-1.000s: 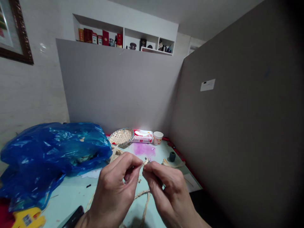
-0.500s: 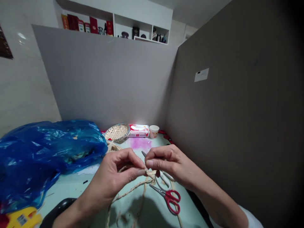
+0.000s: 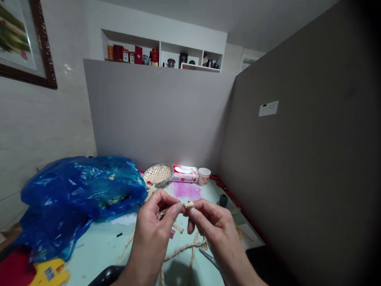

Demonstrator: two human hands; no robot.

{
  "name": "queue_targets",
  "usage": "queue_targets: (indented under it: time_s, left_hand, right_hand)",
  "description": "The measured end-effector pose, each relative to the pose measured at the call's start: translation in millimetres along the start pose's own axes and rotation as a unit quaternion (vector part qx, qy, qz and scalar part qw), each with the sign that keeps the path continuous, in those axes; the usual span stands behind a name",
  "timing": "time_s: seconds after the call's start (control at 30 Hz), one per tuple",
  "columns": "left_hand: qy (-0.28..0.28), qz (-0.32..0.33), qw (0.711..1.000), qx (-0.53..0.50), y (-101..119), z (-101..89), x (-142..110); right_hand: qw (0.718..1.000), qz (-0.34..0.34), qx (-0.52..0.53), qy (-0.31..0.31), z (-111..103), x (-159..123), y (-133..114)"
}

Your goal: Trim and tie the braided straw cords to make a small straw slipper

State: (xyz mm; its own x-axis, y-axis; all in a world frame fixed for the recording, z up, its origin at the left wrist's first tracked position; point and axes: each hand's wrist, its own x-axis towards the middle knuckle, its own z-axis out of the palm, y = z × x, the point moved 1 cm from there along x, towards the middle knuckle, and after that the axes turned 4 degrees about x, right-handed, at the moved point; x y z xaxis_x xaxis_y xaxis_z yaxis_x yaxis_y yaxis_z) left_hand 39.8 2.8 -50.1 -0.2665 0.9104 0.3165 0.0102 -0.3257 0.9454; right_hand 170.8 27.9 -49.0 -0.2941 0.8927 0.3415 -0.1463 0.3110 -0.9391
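Observation:
My left hand (image 3: 154,234) and my right hand (image 3: 214,234) meet above the pale green table (image 3: 98,246), fingertips pinched together. Between them they grip the end of a braided straw cord (image 3: 188,205). The rest of the cord (image 3: 181,249) hangs down and trails in loops on the table below my hands. A scissor blade (image 3: 208,256) shows just under my right hand; its handles are hidden.
A big blue plastic bag (image 3: 80,194) fills the left of the table. At the back stand a small woven basket (image 3: 159,174), a tissue pack (image 3: 185,173) and a paper cup (image 3: 204,176). Grey partitions close the back and right. A dark spool (image 3: 223,200) sits by the right wall.
My hands have risen and drawn closer to me, still pinching the cord end. The view has tilted up and left, and the red scissor handles have passed out of sight.

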Motion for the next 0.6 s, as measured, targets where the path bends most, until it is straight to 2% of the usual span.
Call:
queue_targets:
  time_s: [0.13,0.27,0.4,0.6]
  left_hand:
    - [0.044,0.131,0.985,0.106,-1.9,2.8,-9.3]
    - [0.067,0.188,0.968,0.153,-6.6,3.7,-13.8]
    - [0.068,0.21,0.956,0.192,-5.2,0.4,-9.1]
    - [0.025,0.165,0.979,0.116,0.7,-4.1,0.5]
  right_hand:
    - [0.999,-0.023,-0.025,0.022,3.1,-4.8,1.9]
    - [0.998,-0.035,-0.048,0.034,3.9,-7.0,6.3]
    - [0.998,-0.036,-0.055,0.016,5.9,-9.0,8.0]
    - [0.999,0.01,0.042,-0.017,7.7,-7.8,7.0]
